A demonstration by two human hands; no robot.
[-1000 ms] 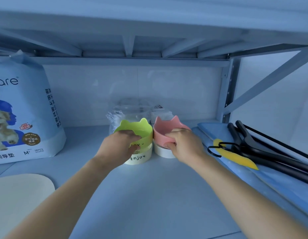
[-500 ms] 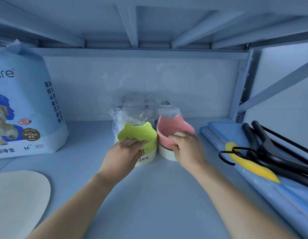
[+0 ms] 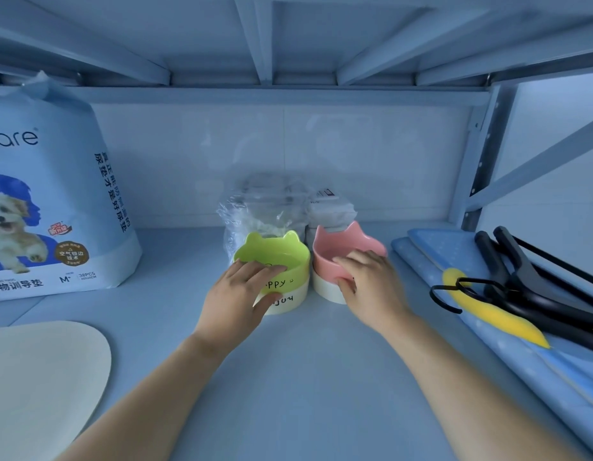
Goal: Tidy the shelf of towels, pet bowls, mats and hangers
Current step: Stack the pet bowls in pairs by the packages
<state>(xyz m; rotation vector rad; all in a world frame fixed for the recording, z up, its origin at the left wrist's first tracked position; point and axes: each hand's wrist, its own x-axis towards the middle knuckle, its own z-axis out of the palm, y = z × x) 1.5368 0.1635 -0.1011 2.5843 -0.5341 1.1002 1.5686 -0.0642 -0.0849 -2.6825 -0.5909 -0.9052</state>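
Mid-shelf (image 3: 305,377), near the back edge: left hand (image 3: 235,294) gripped green bowl (image 3: 275,261) at the rim, thumb on the side wall. Right hand (image 3: 368,281) pinched pink bowl (image 3: 348,247) the same way. Bowls sat just beside each other. Suggest: slide both level, don't tip the stacks, stop short of wrapped packs (image 3: 255,207) behind.

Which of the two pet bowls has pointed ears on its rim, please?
The pink bowl, gripped by the right hand; the green bowl in the left hand has rounded ears.

Head cam, fwd-down, close on shelf (image 3: 305,377)
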